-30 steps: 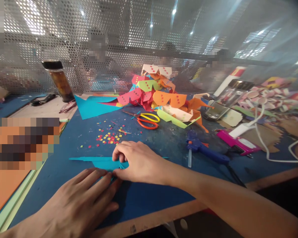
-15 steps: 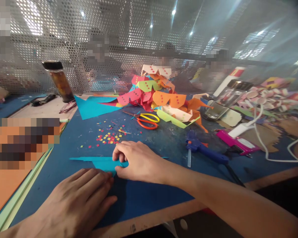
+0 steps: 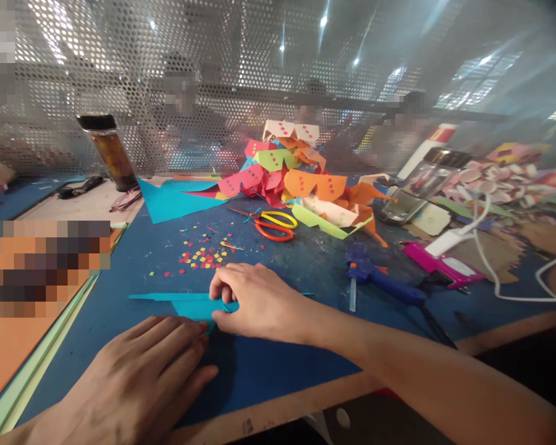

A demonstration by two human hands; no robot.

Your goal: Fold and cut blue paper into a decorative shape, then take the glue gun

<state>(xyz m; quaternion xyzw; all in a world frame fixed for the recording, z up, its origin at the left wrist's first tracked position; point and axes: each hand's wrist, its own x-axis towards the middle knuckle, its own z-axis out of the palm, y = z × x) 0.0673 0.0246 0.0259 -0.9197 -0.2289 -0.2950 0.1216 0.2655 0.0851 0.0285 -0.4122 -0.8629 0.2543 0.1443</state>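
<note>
A folded piece of bright blue paper lies on the dark blue tabletop, with a narrow strip along its far edge. My right hand bends over it, thumb and fingers pinching the paper near its middle and covering much of its right side. Flat on the near left part rests my left hand, its fingers stretched out and the thumb apart, fingertips touching the paper. Just beyond are small red and yellow paper squares. Scissors with yellow and red handles lie farther back.
Cut paper masks are piled at the back. A blue glue gun and a pink device with a white cable lie right. Jars stand behind. Orange sheets are stacked left. People sit beyond the perforated screen.
Both hands stay almost in place on the blue paper. My right thumb has shifted very slightly left. Nothing else has visibly moved.
</note>
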